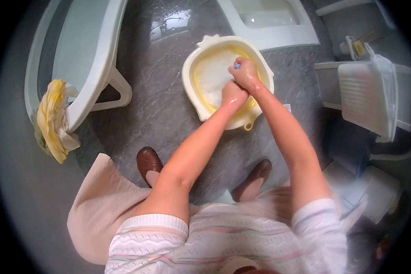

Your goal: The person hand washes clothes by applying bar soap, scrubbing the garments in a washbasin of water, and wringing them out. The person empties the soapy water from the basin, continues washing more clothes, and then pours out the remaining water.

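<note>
Both my hands are over a white and yellow basin (190, 86) on the floor, which holds whitish, sudsy water. My right hand (246, 74) is closed round something small and blue (237, 66) that pokes out between its fingers; the rest of it is hidden. Just below and left of it, my left hand (234, 96) is wet and closed, knuckles up, close against the right wrist. What the left hand holds, if anything, is hidden.
A white tub (102, 59) stands at left, with yellow and white cloths (55, 121) over its rim. Above right is a white squat-toilet surround (283, 39). Shelves with a translucent plastic container (365, 98) stand right. My brown shoes (149, 162) are on the grey floor (160, 109).
</note>
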`<state>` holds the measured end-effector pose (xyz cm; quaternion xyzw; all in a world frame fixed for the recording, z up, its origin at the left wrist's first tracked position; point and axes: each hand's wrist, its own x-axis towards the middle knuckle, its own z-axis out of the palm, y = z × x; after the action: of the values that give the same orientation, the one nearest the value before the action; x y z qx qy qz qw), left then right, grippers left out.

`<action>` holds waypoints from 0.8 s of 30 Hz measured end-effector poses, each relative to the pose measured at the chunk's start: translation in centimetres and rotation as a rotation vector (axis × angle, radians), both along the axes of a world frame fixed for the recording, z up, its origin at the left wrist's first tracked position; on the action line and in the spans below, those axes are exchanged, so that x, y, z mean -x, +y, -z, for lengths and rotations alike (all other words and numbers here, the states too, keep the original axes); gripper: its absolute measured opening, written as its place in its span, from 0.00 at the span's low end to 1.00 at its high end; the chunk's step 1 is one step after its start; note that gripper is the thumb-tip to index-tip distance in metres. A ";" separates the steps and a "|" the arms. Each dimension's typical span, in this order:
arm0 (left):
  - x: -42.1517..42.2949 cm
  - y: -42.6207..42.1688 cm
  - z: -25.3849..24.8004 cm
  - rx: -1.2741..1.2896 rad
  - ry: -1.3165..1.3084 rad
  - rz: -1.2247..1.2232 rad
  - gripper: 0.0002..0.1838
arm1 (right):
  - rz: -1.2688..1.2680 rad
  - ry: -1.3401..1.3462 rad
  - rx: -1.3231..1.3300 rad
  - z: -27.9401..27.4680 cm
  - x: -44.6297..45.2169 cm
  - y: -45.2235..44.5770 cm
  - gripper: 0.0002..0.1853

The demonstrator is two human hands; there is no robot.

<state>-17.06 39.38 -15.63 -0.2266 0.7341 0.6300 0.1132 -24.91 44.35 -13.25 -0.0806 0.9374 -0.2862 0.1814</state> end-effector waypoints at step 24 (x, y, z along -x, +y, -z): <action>0.1 -1.6 -15.1 -1.472 -0.016 0.017 0.07 | -0.001 -0.446 1.132 -16.0 0.4 1.4 0.18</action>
<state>-17.13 37.79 -0.57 -0.0909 0.1219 0.9572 0.2464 -25.33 45.76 2.71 -0.1031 0.5790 -0.7501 0.3024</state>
